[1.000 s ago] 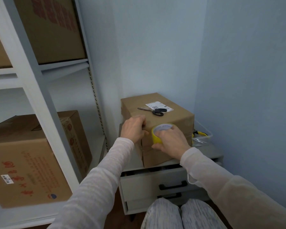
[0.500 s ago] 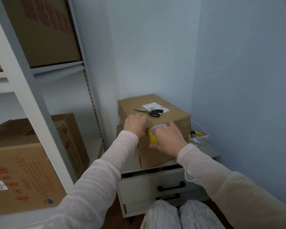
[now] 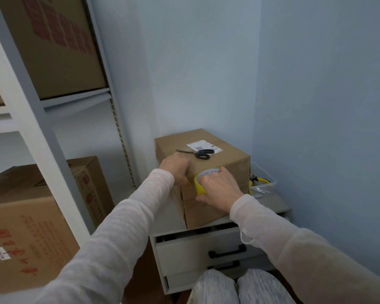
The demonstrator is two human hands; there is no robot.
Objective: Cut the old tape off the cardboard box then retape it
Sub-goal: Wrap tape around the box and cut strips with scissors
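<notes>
Barely anything has shifted since a second ago: both hands stay at the box's near top edge. The left hand (image 3: 176, 170) curls its grip over the near-left top corner of the cardboard box (image 3: 226, 163), which sits on the drawer cabinet (image 3: 272, 206), reaching its near edge. Scissors (image 3: 195, 152) lie on the lid just behind. The right hand (image 3: 219, 189) wraps its grip round the yellow tape roll (image 3: 198, 185), held against the box's front face. A clear tub (image 3: 264, 187) stands at the cabinet's right edge. The box looks stiff-walled and probably light enough to slide, so bracing it at a corner, where the card is firmest, seems wise.
</notes>
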